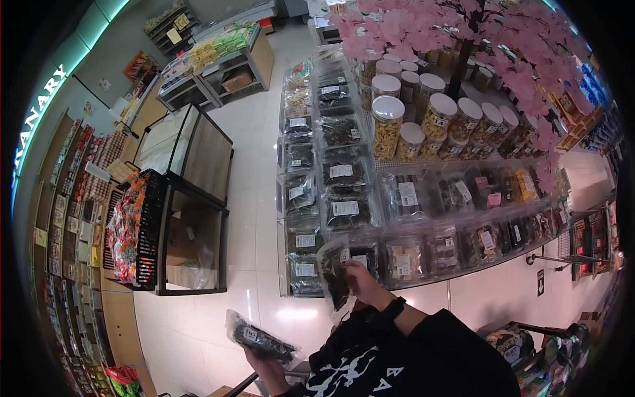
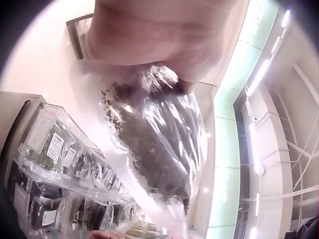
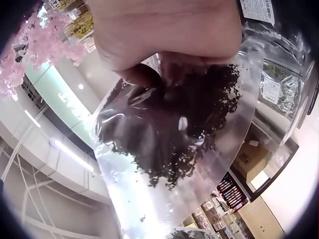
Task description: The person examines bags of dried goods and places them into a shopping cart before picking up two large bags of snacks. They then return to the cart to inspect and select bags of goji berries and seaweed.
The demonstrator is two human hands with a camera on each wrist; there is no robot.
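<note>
The right hand holds a clear bag of dark dried leaves upright in front of the near edge of the display stand. In the right wrist view its fingers are curled round the top of the bag, which hangs below them. The left hand is low, near the person's chest, over the pale floor, and grips a second bag of the same kind, which lies almost flat and well apart from the first. The left wrist view shows this bag pinched at one end under the hand.

On the stand, rows of similar packets with white labels lie side by side. Behind them, toward the far edge, stand white-lidded jars below a pink blossom tree.
</note>
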